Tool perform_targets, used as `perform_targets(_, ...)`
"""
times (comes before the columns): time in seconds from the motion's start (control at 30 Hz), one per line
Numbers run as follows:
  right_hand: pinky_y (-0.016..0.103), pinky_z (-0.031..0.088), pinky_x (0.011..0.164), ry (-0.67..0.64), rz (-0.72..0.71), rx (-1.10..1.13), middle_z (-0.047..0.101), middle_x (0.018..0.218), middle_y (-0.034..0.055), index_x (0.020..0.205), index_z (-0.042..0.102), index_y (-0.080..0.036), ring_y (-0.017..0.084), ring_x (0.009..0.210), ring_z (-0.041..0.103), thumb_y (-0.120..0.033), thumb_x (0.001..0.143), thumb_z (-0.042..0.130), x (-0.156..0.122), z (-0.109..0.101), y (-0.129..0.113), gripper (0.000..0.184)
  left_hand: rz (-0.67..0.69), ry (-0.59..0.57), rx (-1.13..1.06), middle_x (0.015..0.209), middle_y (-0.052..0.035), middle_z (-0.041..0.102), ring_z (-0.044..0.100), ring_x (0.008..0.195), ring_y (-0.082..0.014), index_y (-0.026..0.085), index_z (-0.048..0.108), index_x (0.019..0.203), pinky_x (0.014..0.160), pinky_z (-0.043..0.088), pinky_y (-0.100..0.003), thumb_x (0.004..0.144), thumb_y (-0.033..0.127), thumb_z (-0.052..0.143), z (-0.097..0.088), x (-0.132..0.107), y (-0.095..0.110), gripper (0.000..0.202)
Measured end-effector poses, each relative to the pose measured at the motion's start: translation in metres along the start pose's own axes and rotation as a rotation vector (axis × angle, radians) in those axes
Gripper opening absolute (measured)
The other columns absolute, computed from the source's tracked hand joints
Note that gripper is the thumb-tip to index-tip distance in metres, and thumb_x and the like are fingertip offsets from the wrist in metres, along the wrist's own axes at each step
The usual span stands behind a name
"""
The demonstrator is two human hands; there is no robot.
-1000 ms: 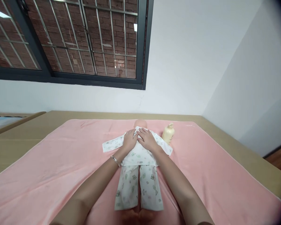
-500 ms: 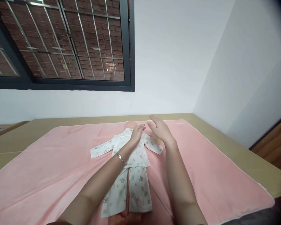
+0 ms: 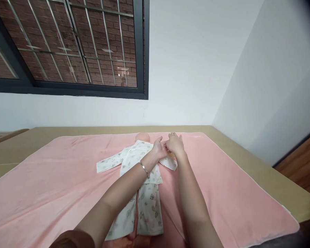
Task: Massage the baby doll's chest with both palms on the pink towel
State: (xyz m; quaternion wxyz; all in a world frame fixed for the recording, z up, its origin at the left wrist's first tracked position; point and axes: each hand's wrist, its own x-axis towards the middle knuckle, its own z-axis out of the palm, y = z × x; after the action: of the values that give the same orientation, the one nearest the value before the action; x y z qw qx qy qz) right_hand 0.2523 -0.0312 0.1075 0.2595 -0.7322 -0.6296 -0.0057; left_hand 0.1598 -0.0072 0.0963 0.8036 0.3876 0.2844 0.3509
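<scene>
A doll lies on its back, its round head at the far end, wearing a white printed long-sleeved top and matching trousers. My left hand is over the right side of the top, palm turned partly up, thumb apart from the fingers. Close against its fingertips is my right hand, back toward me and fingers loosely spread. Nothing shows in either hand. Whether the hands touch each other is unclear. Below them is the right sleeve, with a small yellowish patch beside it, partly hidden.
A pink blanket lies under the doll, with creases at the lower left. It covers a tan table or bed surface. Behind are a white wall and a dark-framed barred window. A wooden panel stands at the right.
My left hand has moved right and turned its palm upward. My right hand has come down and left, so the two hands are now close together. The view has shifted slightly.
</scene>
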Motion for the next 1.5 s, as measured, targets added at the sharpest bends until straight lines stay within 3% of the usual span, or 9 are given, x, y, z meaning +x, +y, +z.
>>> perform_targets(0.23,0.063,0.016,0.119,-0.033,0.044,0.023,0.039,0.155,0.0203,0.139,0.054,-0.008,0.032,0.148,0.030,-0.011,0.085,0.039,-0.004,-0.006,-0.006,0.056,-0.245,-0.010,-0.126,0.108,-0.0215,0.068,0.068,0.106,-0.0297,0.010,0.057,0.114,0.089,0.054,-0.045,0.096,0.046,0.026,-0.021,-0.043,0.014,0.051)
perform_targets(0.53,0.061,0.014,0.120,-0.029,0.099,0.069,0.032,0.158,0.0237,0.147,0.042,-0.002,0.034,0.151,0.021,-0.020,0.091,0.038,-0.015,-0.009,-0.032,0.059,-0.202,-0.117,-0.287,0.137,-0.0222,0.058,0.059,0.126,-0.0282,0.007,0.044,0.138,0.103,0.048,-0.041,0.096,0.038,0.038,-0.047,-0.140,0.063,0.053)
perform_targets(0.67,0.047,0.017,0.125,0.007,-0.084,0.363,0.035,0.158,0.0168,0.152,0.037,-0.007,0.025,0.150,0.029,-0.037,0.101,0.029,-0.035,-0.005,-0.067,0.059,-0.192,-0.067,-0.321,0.132,-0.0220,0.060,0.061,0.123,-0.0280,0.006,0.046,0.137,0.103,0.048,-0.040,0.096,0.038,0.042,-0.050,-0.159,0.072,0.053)
perform_targets(0.8,0.057,0.007,0.125,0.036,-0.310,0.445,0.032,0.161,0.0119,0.154,0.034,-0.018,0.026,0.152,0.021,-0.049,0.103,0.028,-0.071,0.005,-0.103,0.060,-0.133,-0.056,-0.356,0.122,-0.0201,0.066,0.067,0.112,-0.0264,0.007,0.052,0.131,0.100,0.049,-0.041,0.098,0.036,0.037,-0.052,-0.177,0.081,0.047)
perform_targets(0.9,0.063,0.011,0.123,0.108,-0.400,0.435,0.018,0.166,0.0098,0.159,0.019,-0.023,0.028,0.154,0.011,-0.049,0.103,0.035,-0.097,0.013,-0.121,0.064,-0.076,-0.137,-0.389,0.119,-0.0199,0.067,0.066,0.112,-0.0263,0.005,0.053,0.130,0.104,0.047,-0.040,0.098,0.035,0.036,-0.051,-0.197,0.089,0.047)
perform_targets(1.03,0.066,0.016,0.121,0.180,-0.441,0.413,0.006,0.168,0.0063,0.160,0.013,-0.028,0.032,0.154,0.005,-0.047,0.102,0.041,-0.117,0.015,-0.128,0.067,-0.033,-0.137,-0.390,0.120,-0.0169,0.067,0.064,0.115,-0.0261,0.007,0.054,0.131,0.110,0.042,-0.039,0.097,0.032,0.037,-0.045,-0.219,0.086,0.045)
perform_targets(1.2,0.057,0.032,0.119,0.195,-0.453,0.580,0.022,0.165,0.0063,0.158,0.022,-0.029,0.030,0.152,0.023,-0.040,0.101,0.045,-0.130,0.004,-0.121,0.063,0.084,-0.195,-0.344,0.117,-0.0127,0.068,0.062,0.114,-0.0250,0.012,0.061,0.123,0.108,0.041,-0.037,0.092,0.030,0.047,-0.037,-0.227,0.066,0.038)
perform_targets(1.37,0.057,0.042,0.113,0.267,-0.533,0.667,0.025,0.164,0.0086,0.156,0.030,-0.026,0.034,0.149,0.030,-0.033,0.099,0.044,-0.150,-0.009,-0.121,0.059,0.023,-0.150,-0.339,0.093,-0.0103,0.068,0.065,0.091,-0.0220,0.014,0.066,0.095,0.089,0.048,-0.034,0.092,0.037,0.047,-0.041,-0.212,0.061,0.030)
perform_targets(1.5,0.064,0.029,0.117,0.287,-0.738,0.509,0.022,0.164,0.0122,0.155,0.033,-0.019,0.038,0.150,0.023,-0.026,0.095,0.046,-0.165,-0.011,-0.135,0.061,-0.077,-0.090,-0.467,0.064,0.0002,0.058,0.057,0.064,-0.0139,0.018,0.057,0.070,0.070,0.047,-0.026,0.083,0.029,0.058,-0.044,-0.189,0.052,0.016)
